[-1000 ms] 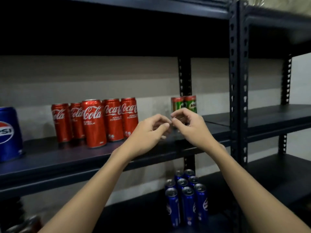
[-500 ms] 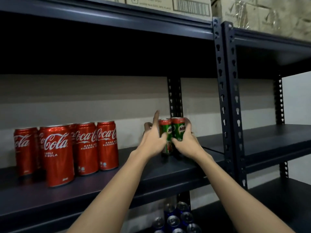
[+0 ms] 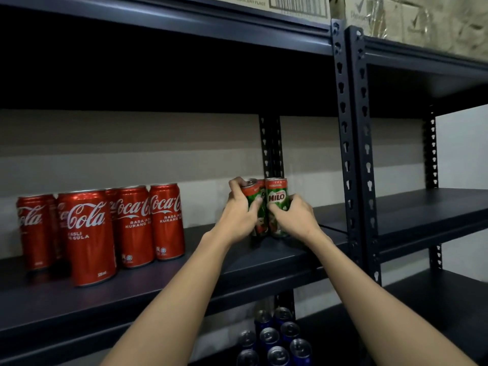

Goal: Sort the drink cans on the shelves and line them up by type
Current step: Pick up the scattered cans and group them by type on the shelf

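reading off the upright post (image 3: 353,154) as my marker, going left to right: far left of the post, the coca-cola cans (image 3: 89,233) stand bunched on the middle shelf (image 3: 184,281), one pushed forward of the others, not a tidy row. closer to the post, my left hand (image 3: 237,217) has its fingers curled round the left milo can (image 3: 253,202), thumb across the front, and that can leans a little. touching it, just left of the post, the right milo can (image 3: 277,199) stands upright with my right hand (image 3: 295,220) wrapped low around it. a third can peeks behind those two, i can't tell more. below the shelf and left of the post, blue cans (image 3: 272,336) cluster on the lower level. i judge the step is squaring up the milo group: set the tilted can flat first, press both bases together, labels facing out, and slide them, don't lift, so nothing tips. cardboard boxes (image 3: 290,3) sit on the top shelf, either side of the post
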